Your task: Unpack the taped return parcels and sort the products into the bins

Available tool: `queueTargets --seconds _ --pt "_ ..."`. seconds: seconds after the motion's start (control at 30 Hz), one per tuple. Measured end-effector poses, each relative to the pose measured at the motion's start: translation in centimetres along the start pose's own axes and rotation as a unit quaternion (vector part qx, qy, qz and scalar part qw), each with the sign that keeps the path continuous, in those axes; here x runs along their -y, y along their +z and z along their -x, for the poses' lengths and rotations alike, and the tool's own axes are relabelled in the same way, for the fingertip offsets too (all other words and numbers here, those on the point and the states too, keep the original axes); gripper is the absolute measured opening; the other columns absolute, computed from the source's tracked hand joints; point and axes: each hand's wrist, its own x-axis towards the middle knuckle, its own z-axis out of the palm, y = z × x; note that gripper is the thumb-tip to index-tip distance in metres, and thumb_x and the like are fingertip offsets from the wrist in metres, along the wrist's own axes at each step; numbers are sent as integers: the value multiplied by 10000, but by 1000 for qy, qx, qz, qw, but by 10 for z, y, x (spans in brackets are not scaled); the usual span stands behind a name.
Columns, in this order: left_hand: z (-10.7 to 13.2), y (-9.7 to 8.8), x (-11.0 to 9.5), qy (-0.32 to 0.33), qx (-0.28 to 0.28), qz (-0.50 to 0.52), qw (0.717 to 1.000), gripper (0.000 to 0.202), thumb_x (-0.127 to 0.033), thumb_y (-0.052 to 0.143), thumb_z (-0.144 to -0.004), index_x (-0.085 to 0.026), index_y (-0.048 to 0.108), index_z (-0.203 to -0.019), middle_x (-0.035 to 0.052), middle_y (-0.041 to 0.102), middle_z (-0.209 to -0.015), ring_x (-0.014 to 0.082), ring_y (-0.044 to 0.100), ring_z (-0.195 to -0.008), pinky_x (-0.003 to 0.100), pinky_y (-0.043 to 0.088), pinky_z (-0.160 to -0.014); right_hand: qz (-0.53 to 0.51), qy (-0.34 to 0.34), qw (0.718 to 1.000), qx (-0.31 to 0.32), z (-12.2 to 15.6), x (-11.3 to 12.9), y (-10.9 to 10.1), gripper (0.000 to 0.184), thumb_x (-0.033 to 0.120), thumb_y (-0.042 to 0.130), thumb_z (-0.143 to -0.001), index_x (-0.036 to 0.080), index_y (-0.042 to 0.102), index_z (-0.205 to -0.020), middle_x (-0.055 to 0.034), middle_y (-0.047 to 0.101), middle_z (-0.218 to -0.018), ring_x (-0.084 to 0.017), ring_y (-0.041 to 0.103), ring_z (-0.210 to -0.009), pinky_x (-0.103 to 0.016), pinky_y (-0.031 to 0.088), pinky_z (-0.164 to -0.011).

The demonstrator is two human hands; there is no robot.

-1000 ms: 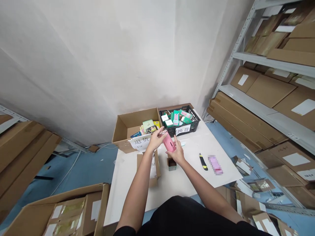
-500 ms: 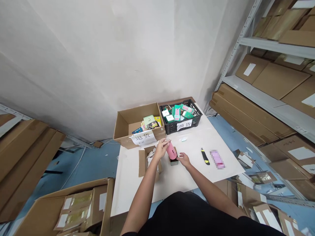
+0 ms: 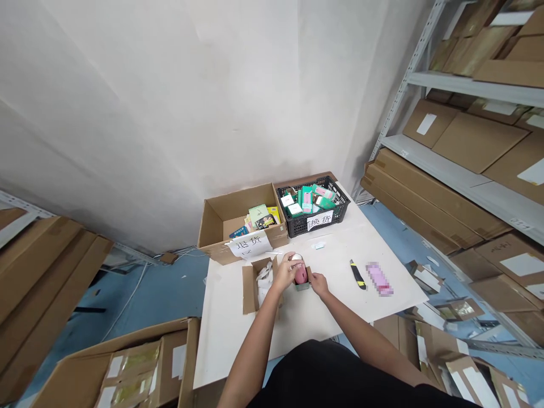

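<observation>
A pink rounded cylinder [image 3: 301,276] with a white end and a small dark slot sits partly inside a small green box [image 3: 302,287] on the white table [image 3: 340,306]. My left hand [image 3: 285,273] is closed around the cylinder's upper part from the left. On the other side, my right hand [image 3: 319,283] pinches the brown flap at the box's right edge. The cylinder's lower part is hidden by the box. Just left of my left hand stands an opened cardboard box [image 3: 250,290] with white wrapping [image 3: 264,281] in it.
A black basket [image 3: 297,225] of green and white packages and a cardboard carton [image 3: 212,249] with small boxes stand at the back. A yellow-black utility knife [image 3: 357,275] and a blurred pink item [image 3: 379,279] lie on the right. Shelves [image 3: 476,85] of cartons flank the table.
The pink cylinder, raised and tilted over the small box before, has gone down into it. My left hand came down with it. My right hand now grips the box's flap.
</observation>
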Motion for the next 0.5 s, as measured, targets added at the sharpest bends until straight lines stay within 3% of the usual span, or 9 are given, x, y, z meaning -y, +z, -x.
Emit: queueTargets --seconds 0.2,0.3,0.37,0.5 --pt "13 37 35 -24 53 -33 998 225 -183 671 -845 -240 849 -971 135 611 -1363 312 557 -1330 504 428 -1184 -111 48 992 31 0 -2 4 531 678 531 -877 200 650 -680 -85 762 -801 -231 751 -784 -243 486 -590" --pt "18 48 52 -42 50 -49 997 328 -195 769 -747 -258 827 -1064 134 665 -1293 346 550 -1330 553 400 -1193 -114 51 992 25 -1 -4 4 494 646 542 -871 199 647 -688 -90 771 -838 -238 759 -813 -246 503 -602" --pt "21 50 63 -64 24 -16 998 435 -249 778 -756 -251 777 -1190 136 661 -1329 337 548 -1343 542 393 -1196 -98 50 994 17 0 -4 4 475 623 531 -879 202 640 -688 -86 770 -838 -241 763 -829 -244 505 -609" --pt "21 44 82 -209 -64 70 973 479 -325 648 -882 -194 655 -1343 166 658 -1345 313 592 -1310 521 424 -1153 -69 38 997 -4 4 -3 3 391 557 548 -874 216 640 -706 -71 766 -823 -250 756 -863 -260 521 -658"
